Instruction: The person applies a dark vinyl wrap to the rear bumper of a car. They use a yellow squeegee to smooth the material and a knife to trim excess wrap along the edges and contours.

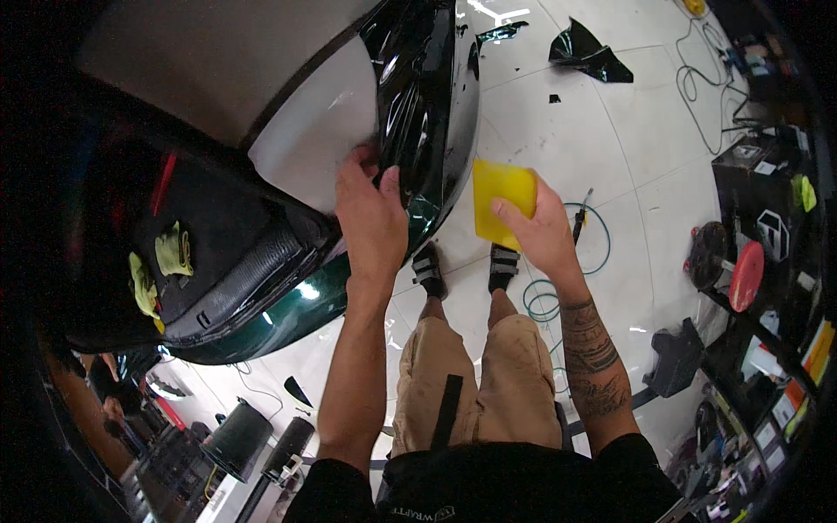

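My left hand (370, 209) is at the pale grey panel (309, 113) on the vehicle, where it meets glossy black film (410, 87). Its fingers are curled at that edge; what is between their tips is hard to make out. To the right, over the floor, my right hand (545, 227) grips a flat yellow squeegee (499, 187), thumb across its face. The film lies wrinkled along the curved bodywork, whose dark green lower part (296, 296) shows below. Two yellow-green cloths (173, 248) rest in the dark recess at left.
Film scraps (588, 61), a green hose (602, 240) and cables (702, 78) lie on the tiled floor (628, 131). Shelving with boxes and tools (750, 200) lines the right. A black bucket (235, 436) stands lower left, near what looks like another person (113, 392).
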Tool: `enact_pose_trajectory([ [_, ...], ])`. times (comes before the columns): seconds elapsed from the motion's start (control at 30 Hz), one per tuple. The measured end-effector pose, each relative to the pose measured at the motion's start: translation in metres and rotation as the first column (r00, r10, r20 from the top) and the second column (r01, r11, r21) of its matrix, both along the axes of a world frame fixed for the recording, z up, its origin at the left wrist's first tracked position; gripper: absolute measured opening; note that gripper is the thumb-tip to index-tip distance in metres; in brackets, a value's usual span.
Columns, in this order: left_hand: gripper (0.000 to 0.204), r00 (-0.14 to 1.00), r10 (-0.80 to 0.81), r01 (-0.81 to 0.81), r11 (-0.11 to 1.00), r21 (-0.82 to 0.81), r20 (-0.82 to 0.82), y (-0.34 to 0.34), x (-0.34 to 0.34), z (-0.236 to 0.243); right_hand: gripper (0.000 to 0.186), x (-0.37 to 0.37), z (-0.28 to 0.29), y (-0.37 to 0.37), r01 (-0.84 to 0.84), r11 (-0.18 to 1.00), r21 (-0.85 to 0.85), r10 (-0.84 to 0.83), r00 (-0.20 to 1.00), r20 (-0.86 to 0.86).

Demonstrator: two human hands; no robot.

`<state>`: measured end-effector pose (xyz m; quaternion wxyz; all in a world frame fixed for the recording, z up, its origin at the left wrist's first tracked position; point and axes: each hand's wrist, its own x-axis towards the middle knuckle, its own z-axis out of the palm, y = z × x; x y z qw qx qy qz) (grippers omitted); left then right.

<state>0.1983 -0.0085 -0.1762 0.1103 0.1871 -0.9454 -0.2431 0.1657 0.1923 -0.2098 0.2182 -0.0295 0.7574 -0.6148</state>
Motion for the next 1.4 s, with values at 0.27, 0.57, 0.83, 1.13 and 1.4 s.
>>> enact_pose_trajectory([
  [0.27,0.025,0.996,0.05,-0.032,0.975,0.22,-0.077,-0.013,-0.008,-0.005,0.029,-0.024,0.021,-0.05,0.154,0.983,0.099,-0.13,0.968,-0.216],
  [0.57,0.025,0.99,0.087,-0.056,0.963,0.263,-0.108,-0.008,-0.027,-0.006,0.022,-0.033,0.028,-0.076,0.24,0.965,0.111,-0.195,0.93,-0.313],
  [0.83,0.015,0.964,0.172,-0.03,0.826,0.563,-0.201,-0.004,-0.037,-0.01,0.022,-0.042,0.024,-0.075,0.236,0.966,0.103,-0.192,0.927,-0.324],
  [1.13,0.011,0.943,0.084,0.025,0.947,0.32,-0.321,0.003,-0.061,0.024,0.022,-0.045,0.032,-0.068,0.221,0.969,0.106,-0.175,0.926,-0.334],
  [1.4,0.018,0.969,0.079,0.01,0.935,0.355,-0.235,-0.002,-0.067,0.02,0.022,-0.05,0.046,-0.058,0.243,0.967,0.071,-0.202,0.909,-0.365],
])
